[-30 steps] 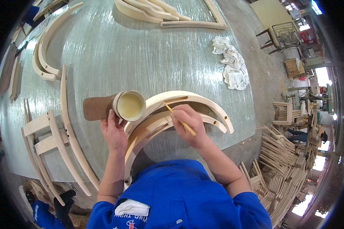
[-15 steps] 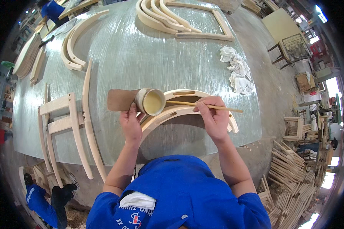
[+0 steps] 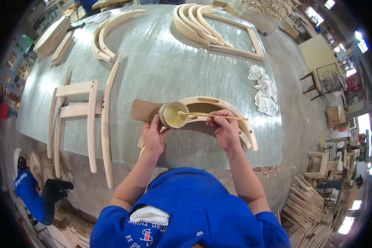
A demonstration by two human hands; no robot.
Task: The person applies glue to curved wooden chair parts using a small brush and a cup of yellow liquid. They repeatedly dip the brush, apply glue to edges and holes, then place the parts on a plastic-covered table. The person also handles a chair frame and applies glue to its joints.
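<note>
In my left hand (image 3: pixel 153 139) is a round cup (image 3: pixel 162 117) of pale yellow, glue-like liquid, tilted so its inside shows. A flat brown paddle-shaped piece (image 3: pixel 143 110) sticks out leftward beside it; my thumb lies where the two meet, and whether they are joined I cannot tell. Between its fingertips my right hand (image 3: pixel 226 131) pinches a thin wooden stick (image 3: pixel 231 118). The stick's far end, coated with a pale blob, is over the cup's opening. Beneath both hands, curved wooden pieces (image 3: pixel 238 117) with slots and holes rest on the table, partly hidden by the cup and my hands.
A film-covered table (image 3: pixel 153 70) bears wooden frame parts (image 3: pixel 93 124) at left, curved pieces (image 3: pixel 107 35) farther back, more curved parts (image 3: pixel 194 27) at the back, and crumpled white cloths (image 3: pixel 265 89) at right. A person in blue (image 3: pixel 31 194) is at lower left. Wooden sticks (image 3: pixel 306 202) are piled on the floor at right.
The stick's tip has moved further over the cup and now shows a pale blob. The view has shifted, so table items appear further right. Both hands keep their holds.
</note>
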